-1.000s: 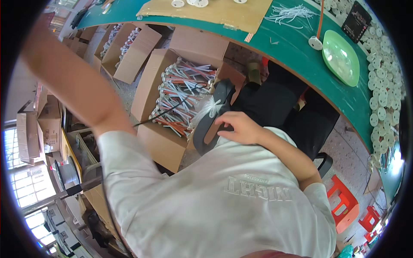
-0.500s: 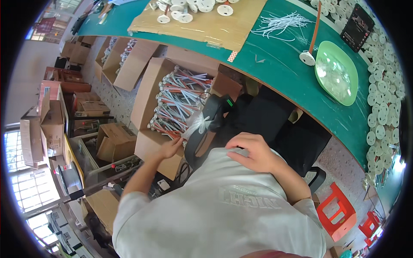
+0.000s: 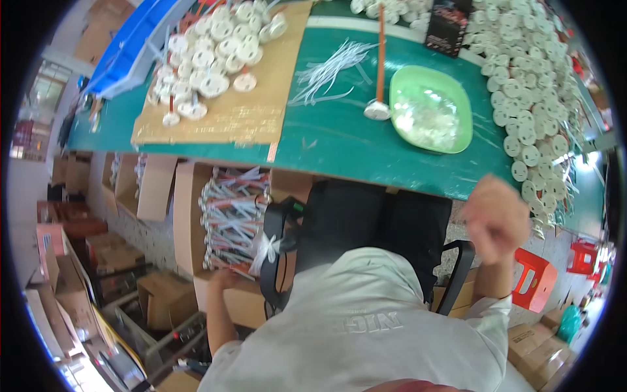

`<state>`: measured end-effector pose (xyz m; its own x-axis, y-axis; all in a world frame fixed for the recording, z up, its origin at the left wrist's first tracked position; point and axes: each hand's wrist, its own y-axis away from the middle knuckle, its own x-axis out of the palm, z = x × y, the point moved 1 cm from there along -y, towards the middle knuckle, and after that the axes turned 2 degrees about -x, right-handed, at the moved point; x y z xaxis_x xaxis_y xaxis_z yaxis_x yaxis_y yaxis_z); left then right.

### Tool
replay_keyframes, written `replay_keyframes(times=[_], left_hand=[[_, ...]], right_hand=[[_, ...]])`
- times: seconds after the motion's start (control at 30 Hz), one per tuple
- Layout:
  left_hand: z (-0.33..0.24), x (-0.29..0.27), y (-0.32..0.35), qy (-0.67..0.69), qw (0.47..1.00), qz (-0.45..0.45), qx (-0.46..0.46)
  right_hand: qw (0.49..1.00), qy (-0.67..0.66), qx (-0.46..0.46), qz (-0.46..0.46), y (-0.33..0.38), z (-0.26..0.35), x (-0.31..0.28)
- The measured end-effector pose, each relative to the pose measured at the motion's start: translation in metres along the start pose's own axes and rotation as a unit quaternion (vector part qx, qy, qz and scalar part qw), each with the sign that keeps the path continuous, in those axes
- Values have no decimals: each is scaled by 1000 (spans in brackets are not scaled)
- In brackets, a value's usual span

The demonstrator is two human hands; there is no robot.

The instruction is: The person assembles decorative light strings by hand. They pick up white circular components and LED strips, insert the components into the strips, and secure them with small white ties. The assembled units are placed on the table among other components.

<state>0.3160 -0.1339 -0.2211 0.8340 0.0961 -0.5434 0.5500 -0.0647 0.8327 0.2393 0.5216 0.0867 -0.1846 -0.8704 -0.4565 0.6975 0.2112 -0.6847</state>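
Low at my left side, my left hand (image 3: 226,279) is at the near edge of an open carton (image 3: 185,225); its fingers are too unclear to read. Inside that carton lie many white and orange strips (image 3: 232,215) with round white ends, and a knotted clear plastic bag (image 3: 266,248) rests at its right side. My right hand (image 3: 498,219) is raised by the green table's front edge, smeared by motion. Beyond it, white round discs with holes (image 3: 522,124) are heaped along the right of the table. A green bowl (image 3: 465,117) of small clear pieces stands nearby.
A disc with an upright orange strip (image 3: 377,110) stands beside the bowl, near loose white strips (image 3: 336,68). More discs (image 3: 215,52) cover a cardboard sheet (image 3: 261,124). A blue bin (image 3: 134,49), a dark phone (image 3: 449,26), a chair armrest (image 3: 457,271) and a red stool (image 3: 537,281) surround me.
My right hand has risen from my lap toward the table's right front edge. My left hand has left the plastic bag's side for the carton's near edge. The view has turned right.
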Motion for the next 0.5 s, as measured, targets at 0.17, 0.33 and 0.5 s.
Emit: replay_keyframes(times=[0.17, 0.33, 0.5], left_hand=[[-146, -243, 87, 35, 882, -470, 25], [-338, -355, 107, 132, 664, -568, 469], [-489, -412, 57, 237, 647, -455, 564]], right_hand=[[938, 319, 128, -54, -77, -77, -52], [857, 428, 286, -21, -129, -191, -66], [891, 313, 291, -156, -126, -238, -40]])
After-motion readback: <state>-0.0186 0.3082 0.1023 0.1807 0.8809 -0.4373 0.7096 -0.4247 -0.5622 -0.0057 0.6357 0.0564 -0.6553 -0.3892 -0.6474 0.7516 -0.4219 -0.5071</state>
